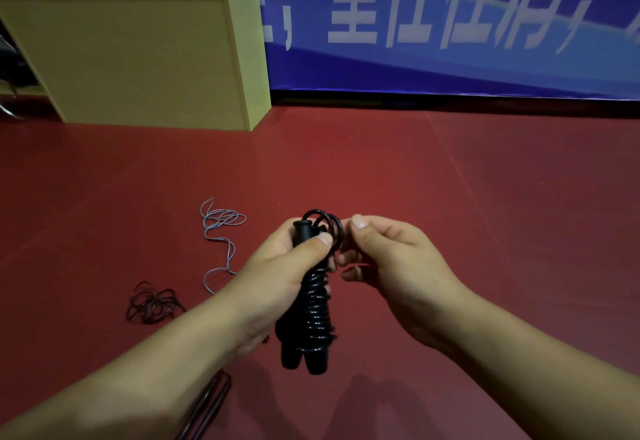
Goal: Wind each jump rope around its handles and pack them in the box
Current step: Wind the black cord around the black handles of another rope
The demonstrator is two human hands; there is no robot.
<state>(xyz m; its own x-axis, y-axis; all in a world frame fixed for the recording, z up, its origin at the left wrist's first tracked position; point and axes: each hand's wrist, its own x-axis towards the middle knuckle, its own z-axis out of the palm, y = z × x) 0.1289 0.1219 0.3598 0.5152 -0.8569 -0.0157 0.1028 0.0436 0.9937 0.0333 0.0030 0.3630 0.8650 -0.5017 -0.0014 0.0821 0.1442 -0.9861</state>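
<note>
- Two forearms are showing in the head view, both bare, with no sleeve reaching into the picture.
- The left hand is wearing no glove, ring or band that can be seen; its thumbnail is showing short and pale at the tip.
- The right hand is likewise wearing nothing; its thumbnail is showing short, broad and pale.
- Both wrists are showing no watch or strap.
- The fingers are looking blunt and rounded, slightly blurred.
- The forearms are widening toward the lower corners, where the frame is cutting them off.
</note>
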